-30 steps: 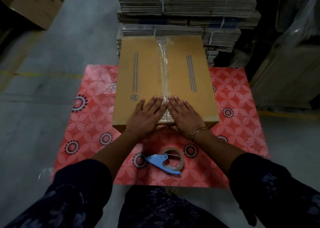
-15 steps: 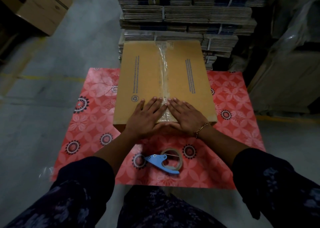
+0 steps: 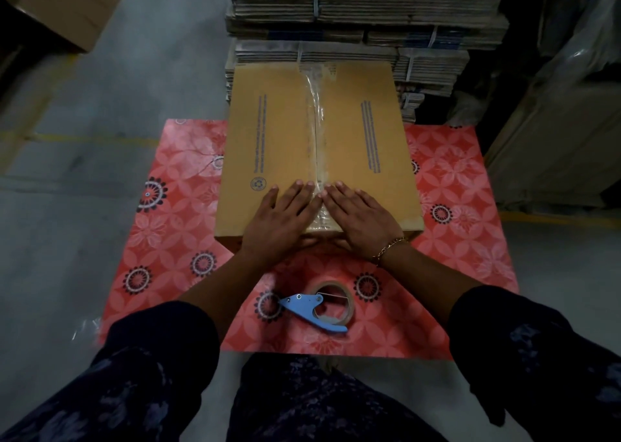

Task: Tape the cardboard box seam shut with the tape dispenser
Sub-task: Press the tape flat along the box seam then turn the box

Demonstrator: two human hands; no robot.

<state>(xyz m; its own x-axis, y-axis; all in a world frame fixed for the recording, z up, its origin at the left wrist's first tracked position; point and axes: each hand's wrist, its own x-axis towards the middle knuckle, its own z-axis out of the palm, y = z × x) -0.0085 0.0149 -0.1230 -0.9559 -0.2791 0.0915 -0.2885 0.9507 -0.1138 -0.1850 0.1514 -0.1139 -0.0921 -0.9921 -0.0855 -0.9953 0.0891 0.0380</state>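
A brown cardboard box (image 3: 279, 139) lies flat-topped on a red patterned mat (image 3: 174, 206). A strip of clear tape (image 3: 316, 112) runs along its centre seam from the far edge to the near edge. My left hand (image 3: 282, 219) and my right hand (image 3: 361, 216) rest flat, palms down, on the near end of the box, one on each side of the seam, fingers spread and holding nothing. The blue tape dispenser (image 3: 316, 309) with its brown roll lies on the mat just in front of me, untouched.
Bundled stacks of flattened cardboard (image 3: 363, 21) stand right behind the box. Another carton (image 3: 64, 8) sits at the far left on the grey concrete floor (image 3: 67, 240). Plastic-wrapped goods (image 3: 564, 122) rise on the right.
Both hands stay pressed on the near end of the box beside the seam. Only the camera has shifted slightly; the dispenser has not moved.
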